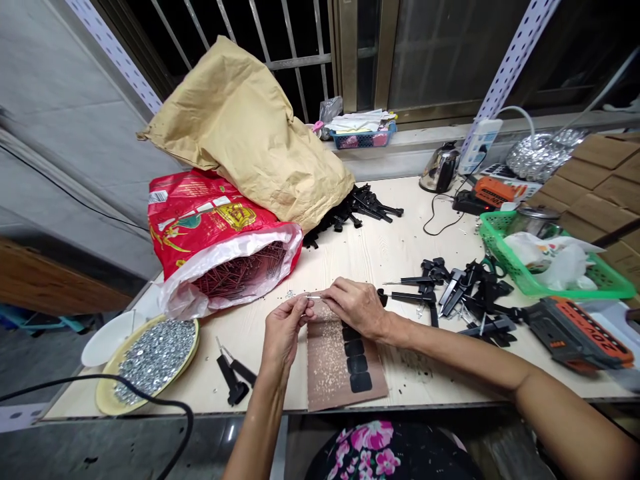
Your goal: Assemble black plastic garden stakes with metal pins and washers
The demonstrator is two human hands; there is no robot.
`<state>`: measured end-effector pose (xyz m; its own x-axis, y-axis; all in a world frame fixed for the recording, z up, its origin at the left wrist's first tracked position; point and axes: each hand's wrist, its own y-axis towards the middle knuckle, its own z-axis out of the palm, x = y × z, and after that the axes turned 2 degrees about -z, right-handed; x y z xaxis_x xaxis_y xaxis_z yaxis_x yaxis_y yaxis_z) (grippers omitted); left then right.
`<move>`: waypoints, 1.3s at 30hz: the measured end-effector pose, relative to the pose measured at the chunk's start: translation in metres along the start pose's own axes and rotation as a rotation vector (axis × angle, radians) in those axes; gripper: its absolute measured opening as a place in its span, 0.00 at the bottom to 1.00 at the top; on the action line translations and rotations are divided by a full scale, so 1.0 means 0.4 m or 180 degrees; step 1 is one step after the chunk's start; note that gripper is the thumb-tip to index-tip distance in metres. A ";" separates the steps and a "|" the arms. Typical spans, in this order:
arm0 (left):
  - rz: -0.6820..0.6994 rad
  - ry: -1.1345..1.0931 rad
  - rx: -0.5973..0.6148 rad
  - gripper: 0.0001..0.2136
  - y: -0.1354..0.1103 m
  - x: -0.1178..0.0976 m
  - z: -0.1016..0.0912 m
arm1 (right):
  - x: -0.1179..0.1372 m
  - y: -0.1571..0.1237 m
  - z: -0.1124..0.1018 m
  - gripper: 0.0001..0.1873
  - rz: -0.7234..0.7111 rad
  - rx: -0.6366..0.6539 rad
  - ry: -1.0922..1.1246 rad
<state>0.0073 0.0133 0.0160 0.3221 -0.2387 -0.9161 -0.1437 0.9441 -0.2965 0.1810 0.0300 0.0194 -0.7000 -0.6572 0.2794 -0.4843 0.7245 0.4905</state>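
Between my hands, just over the top edge of a brown sheet (pixel 325 383), is a thin silvery rod (pixel 314 297). My left hand (pixel 284 327) pinches its left end between thumb and fingers. The fingers of my right hand (pixel 359 305) close on the other end; small details there are hidden. Pale specks and a column of black rounded pads (pixel 357 364) cover parts of the sheet. Left of it lie two black plastic pieces with metal shafts (pixel 233 379). A pile of similar black pieces (pixel 450 287) lies beyond my right forearm.
A yellow bowl of small metal parts (pixel 155 353) stands at the left edge beside a white bowl (pixel 107 337). Behind are a red bag of screws (pixel 215 220) and a large paper sack (pixel 240 127). At right sit a green basket (pixel 560 287) and an orange-black battery tool (pixel 580 340).
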 end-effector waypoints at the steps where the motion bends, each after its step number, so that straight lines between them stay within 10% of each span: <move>1: 0.0114 0.0120 -0.0015 0.17 0.000 0.005 0.001 | -0.002 -0.003 0.000 0.10 -0.0003 -0.0005 -0.0045; 18: 0.0510 0.0714 0.0051 0.13 0.000 0.028 0.019 | -0.018 -0.022 -0.003 0.14 -0.0005 0.0068 -0.0230; 39: 0.0252 0.1049 0.0297 0.15 -0.003 0.060 0.021 | -0.041 -0.044 0.010 0.06 0.0424 0.0297 0.1373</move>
<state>0.0232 0.0083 -0.0032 -0.0082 -0.2099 -0.9777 -0.0652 0.9758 -0.2090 0.1990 0.0288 0.0030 -0.4865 -0.5693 0.6627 -0.4639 0.8111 0.3563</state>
